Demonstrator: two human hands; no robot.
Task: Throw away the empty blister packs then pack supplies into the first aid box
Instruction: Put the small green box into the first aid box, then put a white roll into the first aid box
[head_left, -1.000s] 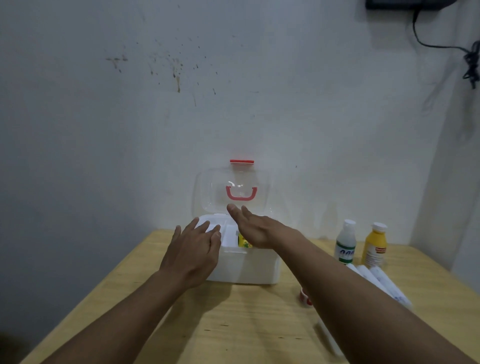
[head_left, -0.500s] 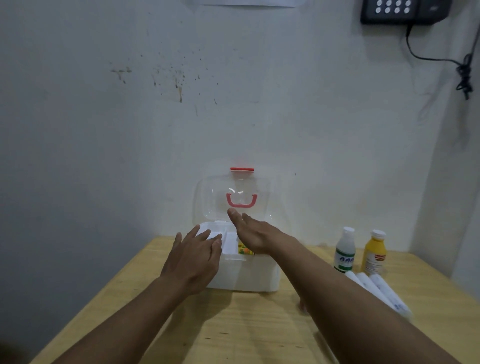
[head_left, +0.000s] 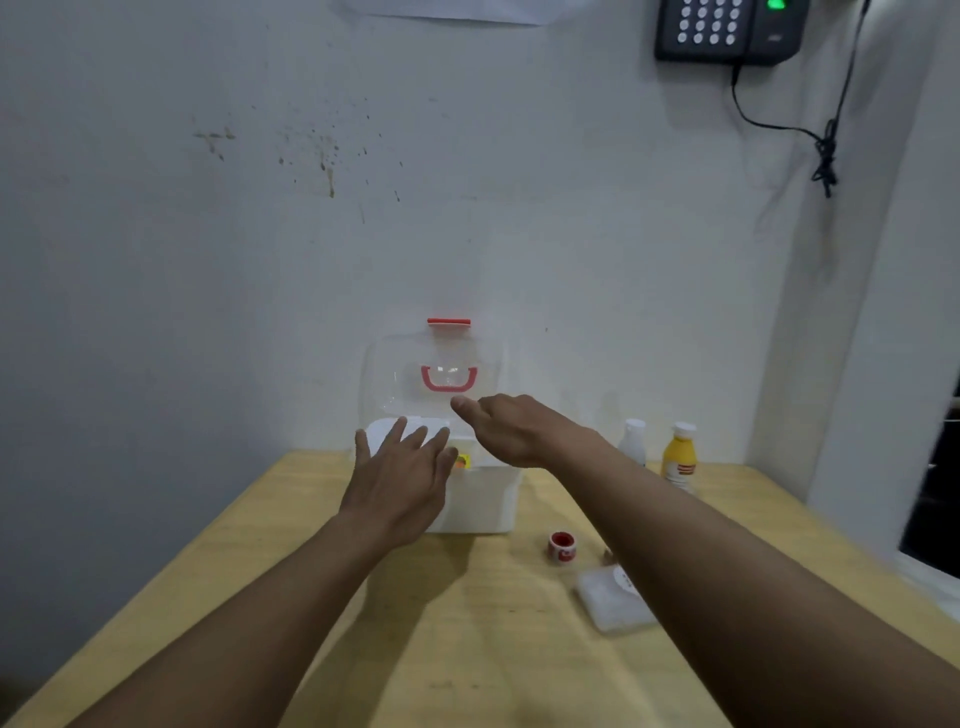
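A white first aid box (head_left: 488, 499) stands at the back of the wooden table, its clear lid (head_left: 384, 374) with a red handle raised against the wall. A small yellow item (head_left: 462, 461) shows inside it. My left hand (head_left: 400, 480) hovers over the box's left front with fingers spread and nothing in it. My right hand (head_left: 511, 428) hangs above the box's right side, palm down, fingers loosely extended, holding nothing. On the table to the right lie a red tape roll (head_left: 562, 546) and a white packet (head_left: 613, 597). A white bottle (head_left: 634, 441) and a yellow bottle (head_left: 679, 457) stand behind my right arm.
The wooden table (head_left: 467, 649) reaches the wall at the back and a second wall on the right. A black keypad (head_left: 727, 28) with a dangling cable hangs high on the wall. My right forearm hides part of the table's right half.
My right hand has drifted right, off the box's middle, uncovering the tape roll and the packet. The camera tilted up and the white tubes by the bottles are now hidden.
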